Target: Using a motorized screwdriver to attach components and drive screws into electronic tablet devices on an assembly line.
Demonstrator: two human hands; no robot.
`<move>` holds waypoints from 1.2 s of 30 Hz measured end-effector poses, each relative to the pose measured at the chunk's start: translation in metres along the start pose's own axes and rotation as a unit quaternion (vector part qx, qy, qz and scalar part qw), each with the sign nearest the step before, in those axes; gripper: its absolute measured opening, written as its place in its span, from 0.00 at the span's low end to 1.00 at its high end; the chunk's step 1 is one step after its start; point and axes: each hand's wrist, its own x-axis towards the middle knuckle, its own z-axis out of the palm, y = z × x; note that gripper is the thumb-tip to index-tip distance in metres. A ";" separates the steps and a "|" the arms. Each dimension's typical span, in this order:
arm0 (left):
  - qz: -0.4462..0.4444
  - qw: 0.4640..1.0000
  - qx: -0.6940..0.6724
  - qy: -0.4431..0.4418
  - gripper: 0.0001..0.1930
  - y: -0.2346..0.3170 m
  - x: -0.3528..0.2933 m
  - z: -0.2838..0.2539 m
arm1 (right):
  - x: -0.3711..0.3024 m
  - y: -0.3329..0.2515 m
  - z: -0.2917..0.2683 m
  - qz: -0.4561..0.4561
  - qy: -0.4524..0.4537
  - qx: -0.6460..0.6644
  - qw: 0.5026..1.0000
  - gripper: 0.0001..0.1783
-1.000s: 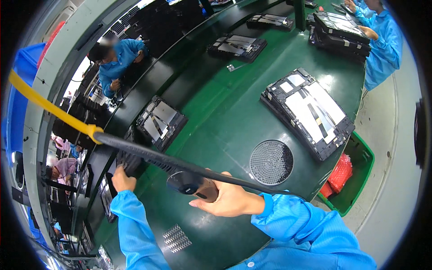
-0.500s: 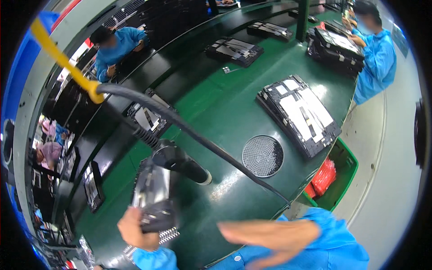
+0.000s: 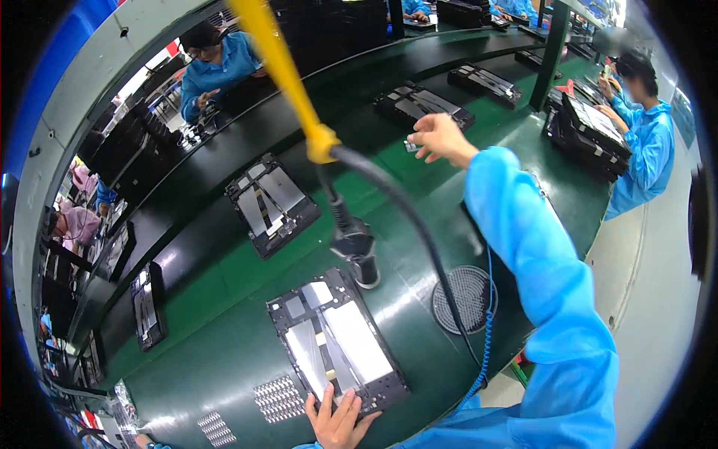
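Observation:
My left hand [image 3: 338, 420] lies with fingers spread on the near edge of an opened tablet [image 3: 359, 340], whose silver battery panels face up inside a black frame. Far across the green bench, my right hand [image 3: 443, 139] has its fingertips closed on a small silver-white piece [image 3: 410, 145], too small to name more exactly. Beyond the left hand's tablet hangs a black electric screwdriver [image 3: 355, 251] on a dark cable with a yellow strap [image 3: 321, 142]. Sheets of small silver parts [image 3: 279, 399] lie left of my left hand.
A round gridded dish [image 3: 460, 299] sits right of the tablet. Other opened tablets [image 3: 273, 206] lie along the bench. A blue coiled cord [image 3: 488, 348] runs by my right arm. A co-worker [image 3: 647, 142] stands at the far right beside stacked tablets [image 3: 591, 138]; another person [image 3: 221, 67] works opposite.
My right hand has reached from near my body to the far bench and its small silver-white piece. The tablet, blurred by my left hand before, now lies flat nearer me. The view has shifted.

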 end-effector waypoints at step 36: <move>0.008 1.000 0.017 -0.012 0.25 0.006 0.008 0.026 | -0.113 0.044 -0.235 -0.175 0.290 -0.448 0.827 0.34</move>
